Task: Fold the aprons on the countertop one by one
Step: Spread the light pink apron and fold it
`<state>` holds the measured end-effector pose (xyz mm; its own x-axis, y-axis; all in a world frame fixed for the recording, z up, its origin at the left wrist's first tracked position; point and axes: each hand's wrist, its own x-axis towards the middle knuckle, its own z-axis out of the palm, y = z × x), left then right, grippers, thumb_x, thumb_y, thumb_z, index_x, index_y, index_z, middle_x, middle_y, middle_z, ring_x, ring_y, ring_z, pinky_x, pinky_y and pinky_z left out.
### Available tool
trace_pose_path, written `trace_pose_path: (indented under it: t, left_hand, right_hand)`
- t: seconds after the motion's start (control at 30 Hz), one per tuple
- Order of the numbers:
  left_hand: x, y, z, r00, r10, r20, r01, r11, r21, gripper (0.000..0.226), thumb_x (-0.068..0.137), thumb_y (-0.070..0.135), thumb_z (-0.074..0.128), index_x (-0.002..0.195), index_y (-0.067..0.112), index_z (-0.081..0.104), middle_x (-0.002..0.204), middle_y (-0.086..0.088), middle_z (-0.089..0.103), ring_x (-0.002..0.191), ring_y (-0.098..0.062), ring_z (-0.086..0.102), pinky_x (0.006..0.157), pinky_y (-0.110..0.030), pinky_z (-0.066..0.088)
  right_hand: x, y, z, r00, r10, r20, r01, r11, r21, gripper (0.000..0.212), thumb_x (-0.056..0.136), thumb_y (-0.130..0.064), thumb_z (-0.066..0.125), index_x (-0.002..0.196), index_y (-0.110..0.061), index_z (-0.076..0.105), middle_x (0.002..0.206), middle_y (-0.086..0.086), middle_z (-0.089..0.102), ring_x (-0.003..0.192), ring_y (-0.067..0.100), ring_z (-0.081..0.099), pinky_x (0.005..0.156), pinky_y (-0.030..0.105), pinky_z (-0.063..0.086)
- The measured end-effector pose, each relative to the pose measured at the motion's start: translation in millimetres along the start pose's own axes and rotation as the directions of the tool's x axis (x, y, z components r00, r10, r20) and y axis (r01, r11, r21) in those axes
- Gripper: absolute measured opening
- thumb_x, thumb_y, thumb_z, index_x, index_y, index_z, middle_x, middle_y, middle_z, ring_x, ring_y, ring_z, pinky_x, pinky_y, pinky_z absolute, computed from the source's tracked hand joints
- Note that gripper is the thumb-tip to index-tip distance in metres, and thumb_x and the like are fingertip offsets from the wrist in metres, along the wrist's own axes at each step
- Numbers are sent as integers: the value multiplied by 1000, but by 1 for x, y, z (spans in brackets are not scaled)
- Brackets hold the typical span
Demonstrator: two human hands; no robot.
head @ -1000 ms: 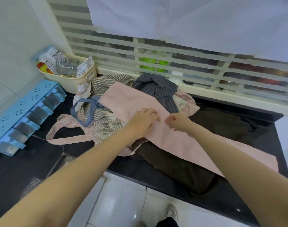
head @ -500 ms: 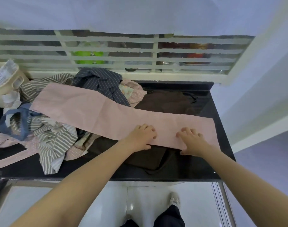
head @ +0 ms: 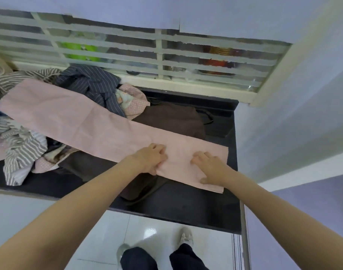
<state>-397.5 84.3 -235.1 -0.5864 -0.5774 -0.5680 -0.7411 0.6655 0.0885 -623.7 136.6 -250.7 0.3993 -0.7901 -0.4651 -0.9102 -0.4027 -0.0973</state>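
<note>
Since half a second ago both hands have slid a little further toward the right end of the pink apron [head: 100,129], and the view has tipped down slightly.

At 9 o'clock lies a striped grey-and-white apron [head: 20,151], crumpled, I think because it waits for its turn. At 11 o'clock a dark pinstriped apron [head: 92,84] is heaped, and beside it a small dotted pink cloth [head: 135,102] shows from under the pile. The pink apron is already folded to one long narrow band; it runs from 10 o'clock down to 4 o'clock over the other cloths, with its right end flat on the black desk [head: 186,203]. A brown apron [head: 172,119] is spread under it near the centre, probably only because it is not yet taken.

The left hand [head: 150,159] rests on the band with fingers bent and the thumb at the near edge; whether it pinches the cloth I cannot tell. The right hand [head: 210,167] lies flat with relaxed, spread fingers, pressing the band down. I judge they smooth this end so the next fold comes straight.

By count: two hands, one pink band in work, at least four other cloths unfolded, one desk. More may hide in the pile.
</note>
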Motion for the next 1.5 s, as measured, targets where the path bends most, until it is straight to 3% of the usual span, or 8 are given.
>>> trace_pose_path:
  t: [0.27,0.6,0.87,1.07,1.13,1.23,1.37,1.5]
  left_hand:
    - [10,70,20,987,136,-82,-124,982,142,53,93,21,48,141,7,30,152,-14,18,133,-31,28,107,-36,27]
    - [28,108,24,956,121,-268,-95,990,106,31,90,14,45,118,3,53,117,-13,57,102,-32,56,74,-37,45]
    - [13,88,36,957,24,-291,-151,893,-423,16,69,15,55,62,10,41,81,-2,47,68,-18,42,58,-29,37]
    - [2,87,30,987,-105,-124,-12,713,-701,57,74,40,75,116,13,47,116,2,52,103,-17,53,88,-28,44]
    - [1,89,29,987,-130,-90,13,633,-774,75,75,42,75,136,19,36,137,4,46,122,-15,46,105,-29,37]
    - [4,95,34,989,-133,-68,32,637,-770,70,75,45,74,133,22,41,132,2,52,120,-18,50,104,-33,41]
    - [-1,95,25,979,-162,121,171,341,-924,61,80,39,72,130,28,38,128,8,50,122,-15,48,103,-29,41]
    - [-7,81,22,947,-199,254,290,181,-940,47,85,39,66,121,22,40,109,14,47,115,-7,45,93,-19,38]
  right_hand:
    - [15,55,-19,938,345,-45,-306,879,366,48,94,-22,53,137,-13,34,146,13,27,133,33,30,107,42,30]
    - [32,78,-41,977,190,99,-211,766,607,29,94,-12,53,119,-16,38,110,13,60,93,23,56,81,33,46]
    - [42,84,-78,941,-30,336,-264,555,789,28,92,0,48,102,-19,65,100,9,57,74,18,52,61,23,47]
    - [54,71,-74,945,-58,321,-302,213,929,31,91,11,42,107,0,65,111,15,65,95,18,66,76,22,57]
    - [56,66,-74,939,-111,327,-284,287,915,32,89,10,51,116,-5,62,110,9,65,99,16,64,75,22,56]
    - [57,60,-71,940,-94,328,-177,686,706,30,87,-4,62,115,-15,61,106,-3,57,98,12,56,73,18,50]
    - [63,56,-62,996,14,86,-70,723,687,12,89,-9,60,98,-8,67,88,-7,53,83,12,53,71,19,48]
    - [70,46,-49,988,123,90,-152,825,545,15,95,-12,44,92,-10,58,82,0,52,69,13,49,54,20,38]
